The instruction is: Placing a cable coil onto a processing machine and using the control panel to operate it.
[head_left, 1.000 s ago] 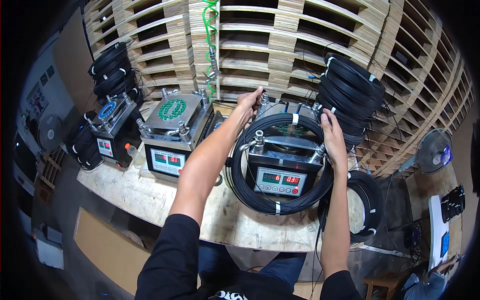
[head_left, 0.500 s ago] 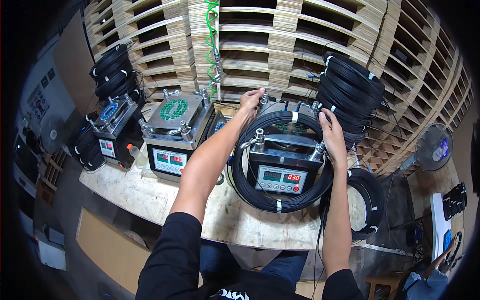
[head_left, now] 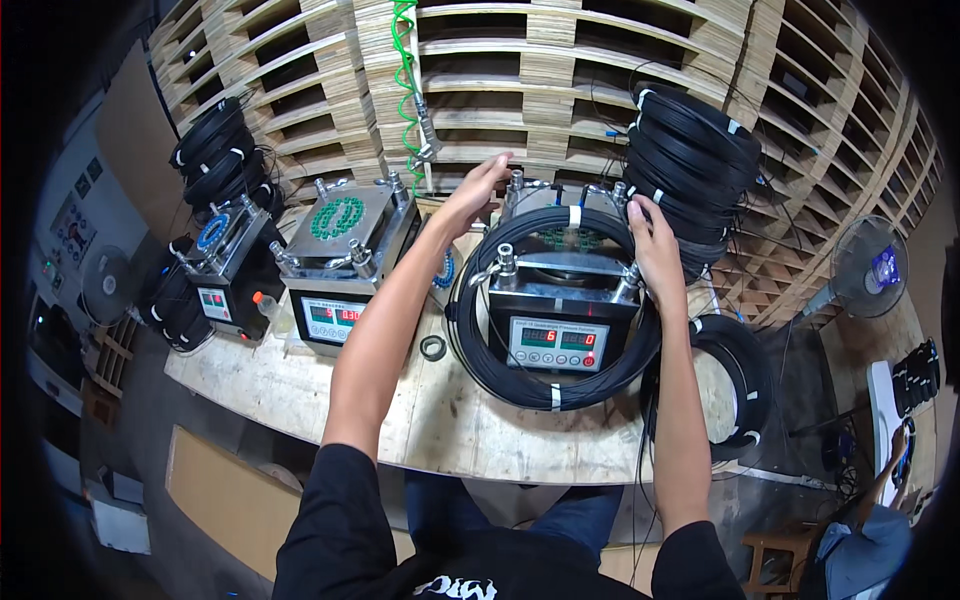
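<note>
Compared with the earlier frames, the left hand (head_left: 478, 190) sits slightly further left along the back rim of the black cable coil (head_left: 555, 300), and the right hand (head_left: 655, 245) remains on the coil's right rim. The coil itself has not shifted: it lies around the metal test unit (head_left: 555, 300) with a red digit display, on the wooden surface (head_left: 330, 400).

Left hand: fingers spread, resting on the coil's top edge. Right hand: fingers curled over the coil strands; whether they are clamped cannot be told.

Stacked wooden pallets (head_left: 560, 70) form the wall behind the surface. A floor fan (head_left: 868, 270) stands at right.

A stack of cable coils (head_left: 700, 160) stands just beside the right hand. A second metal unit (head_left: 345, 255) stands left of the left forearm. A green coiled hose (head_left: 405, 70) hangs above. A small black ring (head_left: 433, 347) lies on the surface.
</note>
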Tool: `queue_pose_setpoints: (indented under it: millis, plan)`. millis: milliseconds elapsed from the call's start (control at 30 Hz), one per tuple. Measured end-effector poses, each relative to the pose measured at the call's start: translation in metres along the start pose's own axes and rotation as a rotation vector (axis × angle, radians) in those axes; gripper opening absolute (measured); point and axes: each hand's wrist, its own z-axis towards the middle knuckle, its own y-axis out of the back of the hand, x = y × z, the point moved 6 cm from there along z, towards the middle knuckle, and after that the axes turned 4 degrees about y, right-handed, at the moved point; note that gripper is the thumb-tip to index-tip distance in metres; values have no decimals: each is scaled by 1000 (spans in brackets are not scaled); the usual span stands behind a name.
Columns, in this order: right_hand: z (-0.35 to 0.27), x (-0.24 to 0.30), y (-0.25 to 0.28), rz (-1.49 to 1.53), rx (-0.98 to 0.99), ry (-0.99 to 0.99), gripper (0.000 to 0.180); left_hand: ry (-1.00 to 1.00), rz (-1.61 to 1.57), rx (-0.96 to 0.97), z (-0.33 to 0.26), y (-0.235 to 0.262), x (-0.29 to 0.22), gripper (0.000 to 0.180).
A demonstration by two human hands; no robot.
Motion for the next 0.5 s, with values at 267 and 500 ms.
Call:
queue_pose_setpoints:
  millis: [267,500]
  plan:
    - [3,-18,4,237,-94,-9,50,-573,644,-360,-195,-11,-30,30]
    - [2,-18,6,129,-143,21,46,-582,709,-213,-202,-22,-16,16]
